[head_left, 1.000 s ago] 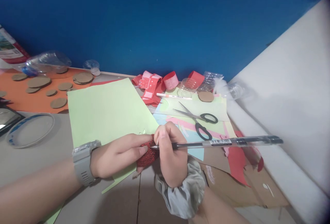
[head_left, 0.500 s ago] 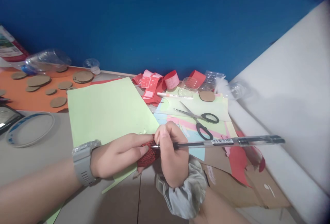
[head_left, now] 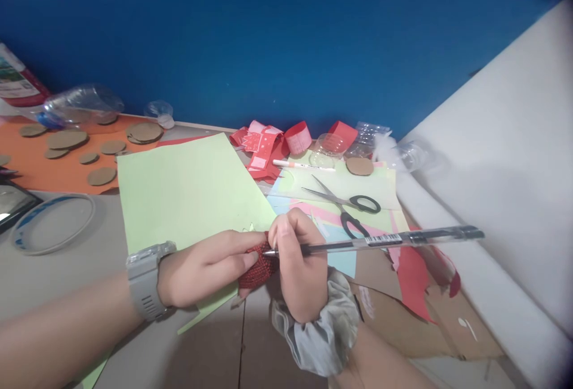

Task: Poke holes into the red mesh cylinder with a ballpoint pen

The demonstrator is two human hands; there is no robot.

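My left hand (head_left: 206, 269), with a grey watch (head_left: 150, 281) on its wrist, lies with outstretched fingers on a small dark red piece (head_left: 257, 272) covered in a dark line pattern. Its thumb cannot be made out. My right hand (head_left: 298, 264) is closed on a clear-barrelled black pen (head_left: 385, 240), whose tip touches or nearly touches the red piece. A pale green sheet (head_left: 188, 192) lies under and behind the left hand. Behind the right hand, open scissors (head_left: 344, 204) with black handles rest on coloured paper. A grey scrunchie (head_left: 320, 329) circles my right wrist.
Cardboard discs (head_left: 67, 139) lie on orange paper (head_left: 36, 183) beside a clear bottle (head_left: 85, 105). Red paper rings (head_left: 298, 137), a white marker (head_left: 304, 166) and clear plastic pieces (head_left: 329, 147) sit along the blue wall (head_left: 286, 37). Cardboard (head_left: 403, 332) and red scraps (head_left: 412, 281) are at right.
The pen's rear end has shifted slightly left and up, tilting the pen a little. My left hand and the red piece stay almost where they were.
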